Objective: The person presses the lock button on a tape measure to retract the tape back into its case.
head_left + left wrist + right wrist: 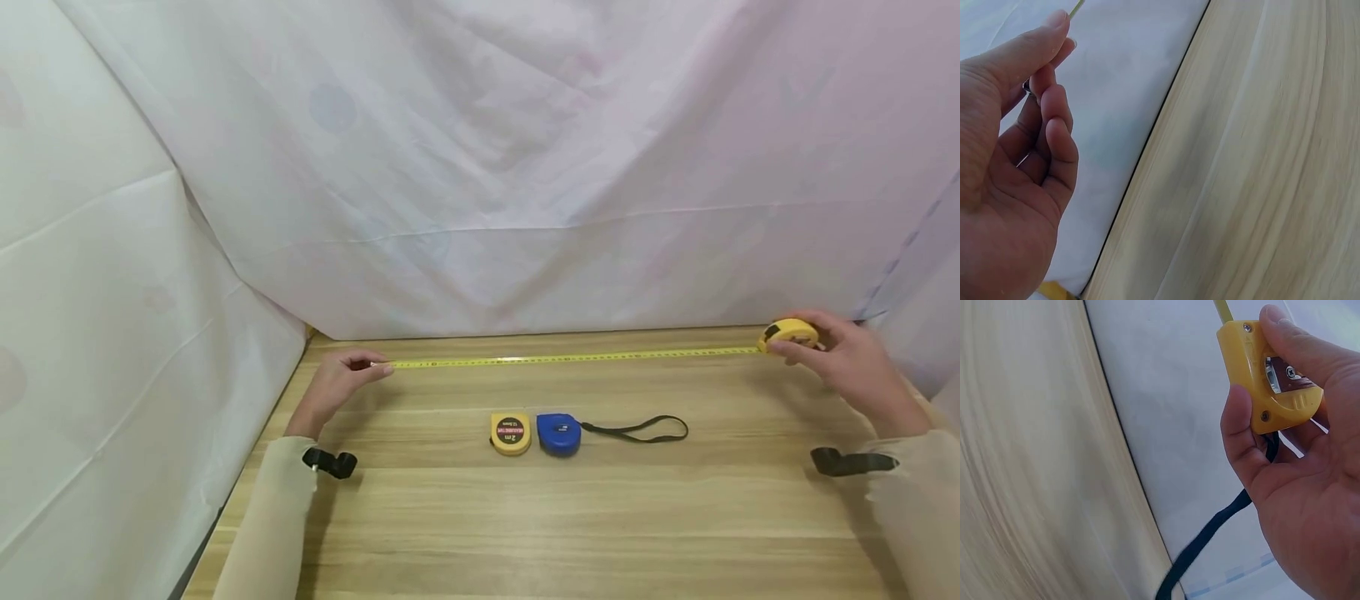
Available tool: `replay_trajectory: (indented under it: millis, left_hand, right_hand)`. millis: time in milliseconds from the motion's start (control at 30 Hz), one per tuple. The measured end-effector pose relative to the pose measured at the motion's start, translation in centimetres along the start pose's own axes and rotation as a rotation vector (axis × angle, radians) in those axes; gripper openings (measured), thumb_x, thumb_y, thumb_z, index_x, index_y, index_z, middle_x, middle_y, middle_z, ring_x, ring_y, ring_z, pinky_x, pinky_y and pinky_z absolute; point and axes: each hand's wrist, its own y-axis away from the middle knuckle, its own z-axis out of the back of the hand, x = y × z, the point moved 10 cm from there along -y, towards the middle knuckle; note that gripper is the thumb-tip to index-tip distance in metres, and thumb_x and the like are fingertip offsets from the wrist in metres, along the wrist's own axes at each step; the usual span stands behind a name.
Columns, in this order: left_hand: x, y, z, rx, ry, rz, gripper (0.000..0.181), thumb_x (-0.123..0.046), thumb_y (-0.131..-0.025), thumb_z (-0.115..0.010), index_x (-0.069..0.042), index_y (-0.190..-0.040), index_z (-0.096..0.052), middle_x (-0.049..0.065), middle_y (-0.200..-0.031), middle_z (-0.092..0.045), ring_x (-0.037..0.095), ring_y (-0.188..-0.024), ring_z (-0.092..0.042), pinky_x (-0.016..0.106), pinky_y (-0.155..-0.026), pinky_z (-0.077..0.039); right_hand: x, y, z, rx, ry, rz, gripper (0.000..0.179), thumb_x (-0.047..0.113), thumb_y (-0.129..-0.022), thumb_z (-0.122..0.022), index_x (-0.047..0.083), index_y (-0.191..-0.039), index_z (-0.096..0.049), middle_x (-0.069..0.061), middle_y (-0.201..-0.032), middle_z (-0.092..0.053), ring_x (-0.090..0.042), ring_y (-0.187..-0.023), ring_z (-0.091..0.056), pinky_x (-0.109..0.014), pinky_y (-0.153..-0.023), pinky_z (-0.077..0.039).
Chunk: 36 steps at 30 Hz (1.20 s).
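A yellow tape measure (pixel 798 331) is gripped in my right hand (pixel 862 371), at the right of the head view. Its yellow blade (pixel 567 359) runs out nearly level across the back of the table. At the left, my left hand (pixel 341 385) pinches the blade's free end between thumb and finger; the very tip is hidden there. In the right wrist view, thumb and fingers wrap the yellow case (pixel 1244 375), with a dark strap (pixel 1200 540) hanging from it. Only a sliver of blade (pixel 1077 7) shows beyond the thumb in the left wrist view.
A small yellow tape measure (pixel 510 434) and a blue tape measure (pixel 558 435) lie side by side mid-table. The blue one's black wrist strap (pixel 645 431) loops to the right. White cloth (pixel 480 167) hangs behind and at the sides of the wooden table (pixel 570 533).
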Motion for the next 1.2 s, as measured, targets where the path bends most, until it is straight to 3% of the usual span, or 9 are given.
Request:
replay_trajectory:
  millis: [167, 300, 533, 833, 1200]
  left_hand:
    - [-0.5, -0.3, -0.8, -0.011, 0.013, -0.002, 0.037, -0.045, -0.097, -0.087, -0.015, -0.118, -0.085, 0.006, -0.123, -0.077, 0.027, -0.112, -0.066, 0.045, -0.097, -0.051]
    - [-0.8, -0.6, -1.5, -0.011, 0.010, -0.010, 0.037, -0.047, -0.097, -0.086, -0.017, -0.118, -0.085, 0.004, -0.122, -0.078, 0.026, -0.111, -0.067, 0.044, -0.096, -0.052]
    - [-1.3, -1.0, -2.7, -0.013, 0.041, -0.037, 0.034, -0.047, -0.095, -0.088, -0.019, -0.114, -0.086, 0.003, -0.117, -0.079, 0.028, -0.106, -0.068, 0.052, -0.093, -0.054]
    - [-1.7, -1.2, -4.4, 0.002, 0.076, -0.037, 0.034, -0.046, -0.095, -0.089, -0.018, -0.115, -0.086, 0.003, -0.118, -0.079, 0.028, -0.107, -0.068, 0.051, -0.093, -0.055]
    - [-3.3, -1.9, -6.0, 0.022, 0.082, -0.106, 0.026, -0.042, -0.098, -0.087, -0.020, -0.112, -0.087, 0.002, -0.113, -0.078, 0.027, -0.101, -0.068, 0.054, -0.089, -0.055]
  right_hand:
    - [0.5, -0.3, -1.1, 0.007, -0.063, 0.047, 0.037, 0.003, -0.103, -0.078, 0.000, -0.137, -0.064, 0.009, -0.100, -0.069, -0.008, -0.081, -0.065, -0.024, -0.062, -0.050]
    - [1.0, -0.4, -2.0, 0.020, -0.074, 0.061, 0.040, 0.003, -0.103, -0.079, -0.003, -0.139, -0.062, 0.010, -0.103, -0.068, -0.005, -0.083, -0.067, -0.020, -0.067, -0.054]
    - [1.3, -0.8, -3.6, 0.033, -0.043, 0.027, 0.042, 0.013, -0.104, -0.080, 0.002, -0.140, -0.063, 0.011, -0.106, -0.067, -0.003, -0.087, -0.068, -0.022, -0.070, -0.056]
    - [2.8, -1.4, -5.8, 0.079, -0.045, 0.065, 0.042, 0.012, -0.105, -0.079, 0.000, -0.142, -0.061, 0.008, -0.110, -0.066, -0.004, -0.087, -0.068, -0.021, -0.071, -0.058]
    - [4.7, -2.1, -7.5, 0.093, -0.054, 0.124, 0.042, 0.010, -0.104, -0.080, 0.000, -0.141, -0.063, 0.002, -0.111, -0.067, -0.008, -0.085, -0.069, -0.023, -0.070, -0.058]
